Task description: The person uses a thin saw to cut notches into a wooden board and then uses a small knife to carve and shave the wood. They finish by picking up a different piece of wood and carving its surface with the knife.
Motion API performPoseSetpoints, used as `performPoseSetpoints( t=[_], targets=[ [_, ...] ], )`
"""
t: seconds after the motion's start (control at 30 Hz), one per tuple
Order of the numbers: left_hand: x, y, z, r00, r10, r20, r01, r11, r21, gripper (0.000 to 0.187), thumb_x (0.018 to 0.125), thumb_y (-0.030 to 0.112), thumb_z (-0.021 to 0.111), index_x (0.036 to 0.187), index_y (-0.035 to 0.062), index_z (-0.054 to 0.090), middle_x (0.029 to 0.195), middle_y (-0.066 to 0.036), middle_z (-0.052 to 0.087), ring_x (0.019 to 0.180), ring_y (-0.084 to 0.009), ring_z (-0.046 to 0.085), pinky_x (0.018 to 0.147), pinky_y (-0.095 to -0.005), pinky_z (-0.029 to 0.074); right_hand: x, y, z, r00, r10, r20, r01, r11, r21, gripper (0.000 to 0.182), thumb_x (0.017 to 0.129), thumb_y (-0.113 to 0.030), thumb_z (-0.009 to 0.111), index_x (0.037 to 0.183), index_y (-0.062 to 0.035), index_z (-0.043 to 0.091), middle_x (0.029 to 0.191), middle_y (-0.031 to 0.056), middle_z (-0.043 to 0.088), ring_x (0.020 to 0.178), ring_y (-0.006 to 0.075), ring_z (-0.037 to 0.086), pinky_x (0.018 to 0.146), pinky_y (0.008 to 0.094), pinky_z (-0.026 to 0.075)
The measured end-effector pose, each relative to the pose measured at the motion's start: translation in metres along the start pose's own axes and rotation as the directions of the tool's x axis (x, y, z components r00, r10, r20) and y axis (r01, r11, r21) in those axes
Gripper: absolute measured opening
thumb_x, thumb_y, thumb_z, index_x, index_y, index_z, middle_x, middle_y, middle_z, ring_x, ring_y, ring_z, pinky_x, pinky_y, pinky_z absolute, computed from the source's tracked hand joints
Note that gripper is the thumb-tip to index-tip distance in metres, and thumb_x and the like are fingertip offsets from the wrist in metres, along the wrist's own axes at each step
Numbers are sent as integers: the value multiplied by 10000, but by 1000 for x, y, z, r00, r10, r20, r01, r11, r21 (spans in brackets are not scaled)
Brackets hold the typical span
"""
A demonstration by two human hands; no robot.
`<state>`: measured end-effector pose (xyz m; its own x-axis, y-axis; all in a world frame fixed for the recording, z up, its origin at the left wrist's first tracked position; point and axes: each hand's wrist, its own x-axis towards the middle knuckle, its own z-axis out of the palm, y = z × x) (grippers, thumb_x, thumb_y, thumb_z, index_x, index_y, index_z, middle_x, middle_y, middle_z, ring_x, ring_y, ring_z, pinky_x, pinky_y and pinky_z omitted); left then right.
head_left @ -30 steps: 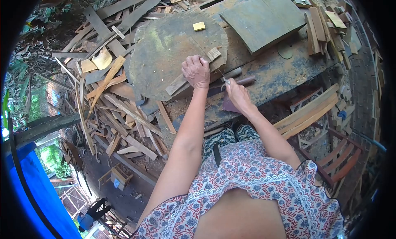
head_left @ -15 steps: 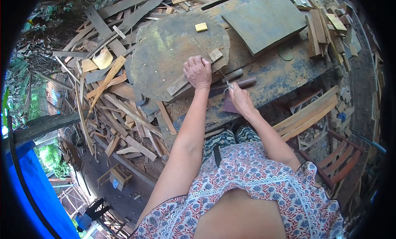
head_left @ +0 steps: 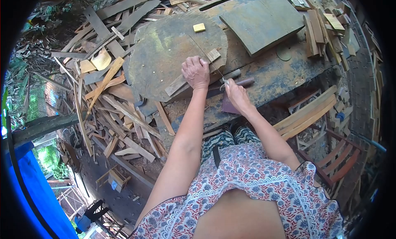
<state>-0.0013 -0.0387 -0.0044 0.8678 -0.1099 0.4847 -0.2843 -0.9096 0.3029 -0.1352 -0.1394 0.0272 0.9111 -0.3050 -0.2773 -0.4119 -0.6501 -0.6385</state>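
Note:
A thick round wood slab (head_left: pixel 154 70) lies on the workbench. Across its near edge lies a narrow wooden strip (head_left: pixel 175 86), pressed down by my left hand (head_left: pixel 195 73) with its fingers closed around it. The strip's pale far end (head_left: pixel 213 55) sticks out past that hand. My right hand (head_left: pixel 238 95) is closed on the handle of a thin-bladed saw (head_left: pixel 215 67). The blade slants up and left across the strip, just right of my left hand. A small yellow wood block (head_left: pixel 199 27) rests near the slab's far edge.
A thick grey board (head_left: pixel 264 22) leans on the bench (head_left: pixel 272 78) at right. Two rod-like handles (head_left: pixel 246 81) lie by my right hand. Scrap wood (head_left: pixel 119 111) is heaped at left, stacked offcuts (head_left: pixel 315 31) at right. A wooden chair (head_left: pixel 340 156) stands at lower right.
My right hand has pushed the saw slightly forward and left, away from my body. My left hand stays on the strip. The whole view has shifted a little.

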Motion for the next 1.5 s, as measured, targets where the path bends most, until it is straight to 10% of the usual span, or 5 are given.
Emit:
performPoseSetpoints(
  t=[1.5],
  targets=[
    [-1,-3,-1,1000,-2,6,3,999,-39,123,783,215,580,882,141,579,900,-64,536,890,-269,521,784,-406,418,-2,-4,-1,1000,7,-18,-8,999,-47,230,961,-254,461,1014,-31,473,834,301,626,838,497,594,711,587,452]
  ],
)
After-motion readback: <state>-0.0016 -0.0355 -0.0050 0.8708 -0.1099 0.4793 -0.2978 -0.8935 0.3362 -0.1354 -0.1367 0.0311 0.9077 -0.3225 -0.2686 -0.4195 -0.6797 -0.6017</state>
